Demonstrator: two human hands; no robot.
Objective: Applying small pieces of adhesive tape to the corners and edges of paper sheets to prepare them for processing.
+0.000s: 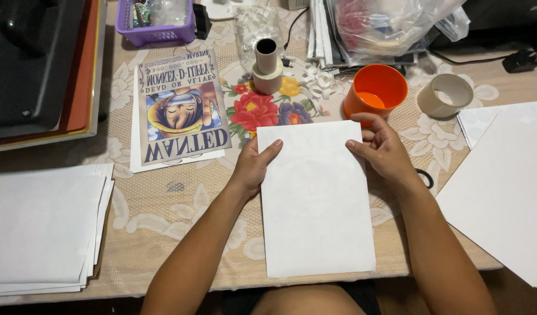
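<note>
Blank white paper sheet (315,198) lies flat on the floral tablecloth (163,204), left hand (252,166) and right hand (382,149) pinching its top corners. Looks light, floppy, crease-prone; edges seem safest to grip.

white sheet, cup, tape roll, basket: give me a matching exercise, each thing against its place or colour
Things:
1. white sheet
2. cup
3. tape roll
4. basket

Descriptions:
A. purple, at the table's far edge
B. orange, just beyond the right hand
C. held at its top corners by both hands, the left hand on one side
D. beige, right of the cup

Pairs: 1-C, 2-B, 3-D, 4-A
</note>
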